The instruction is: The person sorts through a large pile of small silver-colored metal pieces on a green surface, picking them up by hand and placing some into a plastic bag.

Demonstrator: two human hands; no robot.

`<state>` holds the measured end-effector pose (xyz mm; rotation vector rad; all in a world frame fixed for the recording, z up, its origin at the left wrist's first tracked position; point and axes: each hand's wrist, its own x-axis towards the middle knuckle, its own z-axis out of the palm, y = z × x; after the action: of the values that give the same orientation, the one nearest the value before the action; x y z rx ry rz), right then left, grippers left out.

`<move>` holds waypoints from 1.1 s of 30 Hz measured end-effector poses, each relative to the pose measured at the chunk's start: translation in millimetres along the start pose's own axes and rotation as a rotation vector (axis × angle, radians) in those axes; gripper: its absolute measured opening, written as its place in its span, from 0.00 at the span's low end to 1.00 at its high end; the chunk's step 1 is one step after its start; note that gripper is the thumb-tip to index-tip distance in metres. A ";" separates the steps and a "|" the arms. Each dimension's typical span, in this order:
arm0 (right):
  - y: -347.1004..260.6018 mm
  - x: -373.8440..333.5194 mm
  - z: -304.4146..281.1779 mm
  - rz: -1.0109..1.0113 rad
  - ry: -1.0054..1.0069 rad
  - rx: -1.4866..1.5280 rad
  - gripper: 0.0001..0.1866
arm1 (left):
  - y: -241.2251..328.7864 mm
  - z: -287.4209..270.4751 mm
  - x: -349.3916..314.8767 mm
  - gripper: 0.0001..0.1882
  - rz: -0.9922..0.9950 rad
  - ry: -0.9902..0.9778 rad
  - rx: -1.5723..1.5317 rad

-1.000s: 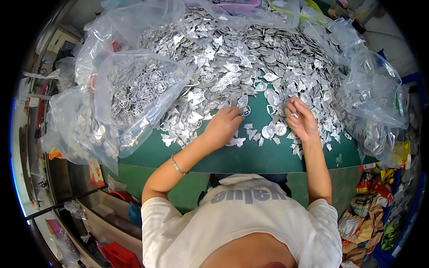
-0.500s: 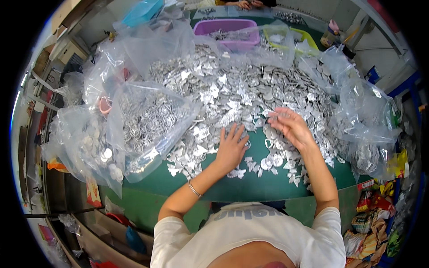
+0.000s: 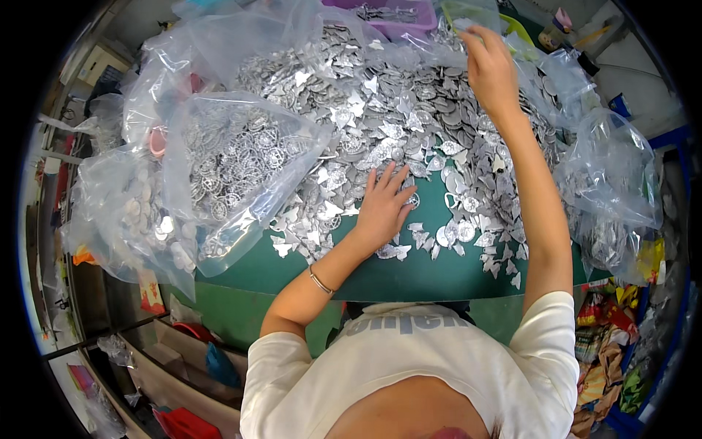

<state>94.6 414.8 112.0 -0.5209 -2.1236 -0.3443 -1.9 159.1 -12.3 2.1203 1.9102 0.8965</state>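
Green table (image 3: 439, 279) beneath a broad heap of silvery pieces (image 3: 431, 102) and clear plastic bags (image 3: 238, 161).

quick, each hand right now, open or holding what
Left hand: open, spread over metal pieces.
Right hand: near the yellow-green basket; grip cannot be told.

Metal pieces (image 3: 409, 95) lie heaped on the table (image 3: 380, 282) at mid-frame, my left hand (image 3: 382, 208) on their near edge, a filled bag (image 3: 241, 161) to their left. At the top, behind them, a tub (image 3: 402, 28) sits left of the basket (image 3: 518, 28) near my right hand (image 3: 495, 77).

Right fingers (image 3: 484, 39) advanced (toward basket (image 3: 520, 31)).
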 end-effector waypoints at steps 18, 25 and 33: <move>-103.0 -160.2 -66.3 0.390 -0.604 0.133 0.18 | 2.5 -24.9 -17.8 0.12 -0.095 0.191 -0.227; -101.8 -169.4 -74.5 0.536 -0.452 0.570 0.11 | 0.8 -39.4 -33.6 0.11 -0.316 0.305 -0.281; -79.6 -178.6 -98.2 1.449 0.014 1.128 0.07 | 3.4 -37.3 -31.6 0.13 -0.284 0.334 0.000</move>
<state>216.9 261.1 15.4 -1.0950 -1.1149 1.5054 -18.6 118.4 9.3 1.7189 2.2906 1.2430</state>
